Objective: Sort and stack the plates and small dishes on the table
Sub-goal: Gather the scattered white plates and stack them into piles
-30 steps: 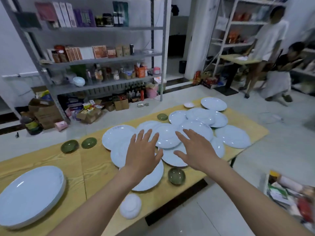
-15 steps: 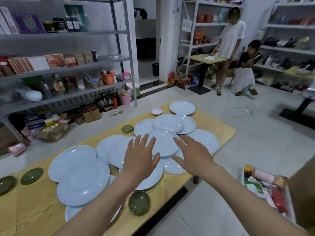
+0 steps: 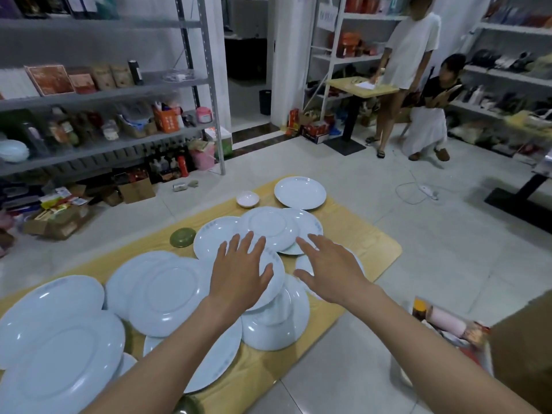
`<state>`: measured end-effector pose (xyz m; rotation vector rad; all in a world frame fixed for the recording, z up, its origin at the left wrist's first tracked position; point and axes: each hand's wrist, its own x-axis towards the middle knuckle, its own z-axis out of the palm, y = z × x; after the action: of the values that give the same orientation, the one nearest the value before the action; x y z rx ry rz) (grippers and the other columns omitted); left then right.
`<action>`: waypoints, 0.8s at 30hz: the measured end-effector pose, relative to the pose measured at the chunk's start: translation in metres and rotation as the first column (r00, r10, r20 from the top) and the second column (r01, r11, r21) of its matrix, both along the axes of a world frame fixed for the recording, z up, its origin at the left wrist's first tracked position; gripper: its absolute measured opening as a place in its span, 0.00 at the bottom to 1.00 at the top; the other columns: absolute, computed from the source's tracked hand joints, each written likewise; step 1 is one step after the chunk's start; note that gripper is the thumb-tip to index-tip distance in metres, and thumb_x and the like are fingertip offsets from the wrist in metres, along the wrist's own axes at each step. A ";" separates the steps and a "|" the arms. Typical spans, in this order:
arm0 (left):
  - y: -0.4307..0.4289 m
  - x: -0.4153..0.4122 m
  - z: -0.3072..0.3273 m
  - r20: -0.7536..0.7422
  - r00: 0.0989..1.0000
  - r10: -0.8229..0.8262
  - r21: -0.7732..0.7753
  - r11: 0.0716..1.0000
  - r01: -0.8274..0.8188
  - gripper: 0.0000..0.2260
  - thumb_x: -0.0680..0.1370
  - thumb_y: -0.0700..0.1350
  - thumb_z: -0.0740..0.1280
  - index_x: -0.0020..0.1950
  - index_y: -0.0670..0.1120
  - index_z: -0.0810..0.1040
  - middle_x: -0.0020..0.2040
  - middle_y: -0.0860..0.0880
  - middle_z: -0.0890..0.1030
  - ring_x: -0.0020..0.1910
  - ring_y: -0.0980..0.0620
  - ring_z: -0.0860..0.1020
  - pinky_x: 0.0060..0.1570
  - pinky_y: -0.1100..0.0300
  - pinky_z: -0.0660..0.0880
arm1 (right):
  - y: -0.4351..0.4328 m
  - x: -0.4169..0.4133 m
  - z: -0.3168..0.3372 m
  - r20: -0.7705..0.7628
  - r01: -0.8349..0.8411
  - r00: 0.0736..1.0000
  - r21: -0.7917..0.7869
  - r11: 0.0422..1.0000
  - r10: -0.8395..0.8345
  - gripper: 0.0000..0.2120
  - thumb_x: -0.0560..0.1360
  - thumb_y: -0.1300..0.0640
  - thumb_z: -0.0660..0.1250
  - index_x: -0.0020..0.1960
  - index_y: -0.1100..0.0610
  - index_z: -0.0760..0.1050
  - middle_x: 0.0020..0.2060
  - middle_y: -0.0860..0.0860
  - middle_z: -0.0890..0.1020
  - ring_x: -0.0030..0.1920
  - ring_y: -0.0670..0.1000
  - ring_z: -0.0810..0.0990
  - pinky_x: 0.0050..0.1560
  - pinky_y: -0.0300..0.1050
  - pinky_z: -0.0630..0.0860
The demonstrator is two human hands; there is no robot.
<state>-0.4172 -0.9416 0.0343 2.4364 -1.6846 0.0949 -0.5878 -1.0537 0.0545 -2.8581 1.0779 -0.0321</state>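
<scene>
Nearest me, big plates (image 3: 59, 354) are lying overlapped on the table (image 3: 376, 243), nothing stacked yet. I'm spreading my left hand (image 3: 239, 273) flat over a mid-size plate (image 3: 277, 283), right hand (image 3: 331, 270) hovering wide beside it, probably to gather same-size ones. Farther out, a green dish (image 3: 182, 237), a small white dish (image 3: 247, 199) and a lone plate (image 3: 300, 193) are sitting apart.

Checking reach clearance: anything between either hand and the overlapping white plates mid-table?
Nothing visible. Left hand and right hand are spread open right above the overlapping white ceramic plates; contact cannot be told.
</scene>
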 end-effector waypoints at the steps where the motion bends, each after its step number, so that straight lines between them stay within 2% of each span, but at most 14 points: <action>1: -0.007 -0.002 -0.003 -0.001 1.000 0.013 0.009 1.000 -0.013 0.27 0.81 0.60 0.55 0.78 0.52 0.59 0.79 0.47 0.61 0.77 0.44 0.58 0.75 0.48 0.55 | -0.009 -0.001 -0.003 -0.005 -0.015 1.000 -0.006 1.000 0.015 0.34 0.80 0.38 0.58 0.80 0.50 0.52 0.79 0.53 0.58 0.78 0.54 0.57 0.71 0.50 0.62; 7: -0.046 -0.023 -0.018 -0.018 0.989 0.149 0.035 0.988 -0.149 0.27 0.81 0.60 0.55 0.79 0.52 0.59 0.79 0.48 0.60 0.77 0.44 0.57 0.75 0.48 0.54 | -0.068 -0.003 -0.015 0.028 -0.143 0.989 0.022 0.989 0.142 0.33 0.80 0.39 0.58 0.80 0.49 0.52 0.79 0.53 0.59 0.77 0.54 0.58 0.69 0.49 0.63; 15: -0.061 -0.058 -0.037 -0.055 0.937 0.345 0.088 0.936 -0.340 0.27 0.81 0.59 0.56 0.78 0.51 0.60 0.78 0.48 0.62 0.76 0.44 0.60 0.73 0.49 0.55 | -0.101 0.002 -0.039 0.056 -0.342 0.940 0.161 0.926 0.337 0.32 0.80 0.41 0.60 0.80 0.50 0.55 0.78 0.52 0.61 0.77 0.53 0.60 0.69 0.49 0.64; 21: -0.058 -0.047 -0.046 -0.043 0.908 0.418 0.122 0.904 -0.410 0.26 0.81 0.59 0.57 0.78 0.51 0.62 0.77 0.47 0.63 0.76 0.43 0.61 0.73 0.48 0.58 | -0.115 0.024 -0.067 0.057 -0.346 0.937 0.284 0.894 0.345 0.31 0.80 0.41 0.61 0.79 0.50 0.57 0.78 0.52 0.59 0.77 0.54 0.59 0.69 0.50 0.66; 24: -0.059 -0.039 -0.053 -0.051 0.900 0.433 0.127 0.896 -0.425 0.26 0.81 0.58 0.57 0.78 0.50 0.62 0.77 0.46 0.63 0.76 0.43 0.60 0.73 0.47 0.58 | -0.117 0.036 -0.084 0.087 -0.325 0.945 0.352 0.878 0.316 0.29 0.79 0.43 0.64 0.77 0.50 0.61 0.75 0.52 0.63 0.74 0.55 0.63 0.62 0.49 0.70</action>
<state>-0.4557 -1.0008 -0.0185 2.8162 -1.1189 -0.0400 -0.5515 -1.1710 -0.0294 -2.6427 0.5207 0.1366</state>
